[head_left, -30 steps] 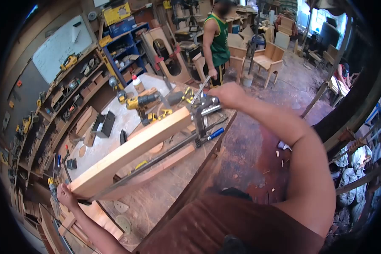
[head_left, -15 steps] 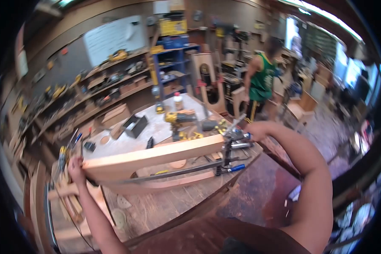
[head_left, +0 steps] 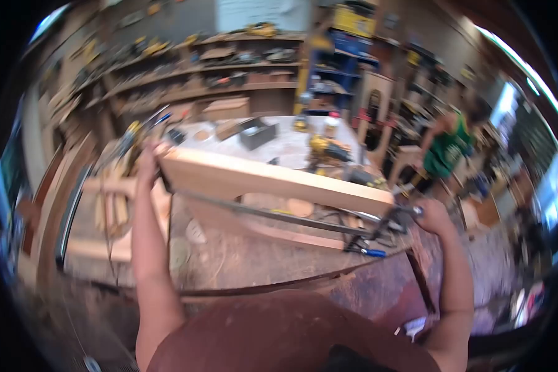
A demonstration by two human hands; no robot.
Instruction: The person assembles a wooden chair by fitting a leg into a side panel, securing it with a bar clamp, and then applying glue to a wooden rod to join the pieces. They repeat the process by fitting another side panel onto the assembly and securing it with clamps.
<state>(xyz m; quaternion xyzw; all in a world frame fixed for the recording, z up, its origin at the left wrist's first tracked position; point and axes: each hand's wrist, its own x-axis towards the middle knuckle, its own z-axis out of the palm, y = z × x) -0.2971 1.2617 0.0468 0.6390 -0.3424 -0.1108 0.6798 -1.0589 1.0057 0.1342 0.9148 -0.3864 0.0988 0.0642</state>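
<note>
A pale wooden workpiece (head_left: 279, 180), thick along its top edge and curved below, lies across the middle of the view above the workbench (head_left: 229, 266). A long bar clamp (head_left: 291, 218) runs along its near side, with a blue handle (head_left: 373, 253) at its right end. My left hand (head_left: 147, 162), blurred, is closed around the left end of the workpiece. At the right, my right hand (head_left: 435, 217) grips a second clamp's handle (head_left: 418, 211) by the workpiece's right end. The left hand's fingertips and much of this clamp are hidden or smeared.
Behind the workpiece stand a yellow drill (head_left: 328, 149), a bottle (head_left: 332, 124) and a dark box (head_left: 256, 133). Wooden frames (head_left: 115, 186) lie at the left. Tool shelves (head_left: 198, 71) line the wall. A person in a green top (head_left: 449, 149) stands beyond, at right.
The view has swung, so the room sits further right. The workpiece's right end has dropped relative to its left, and my right hand is lower. Both hands keep their hold.
</note>
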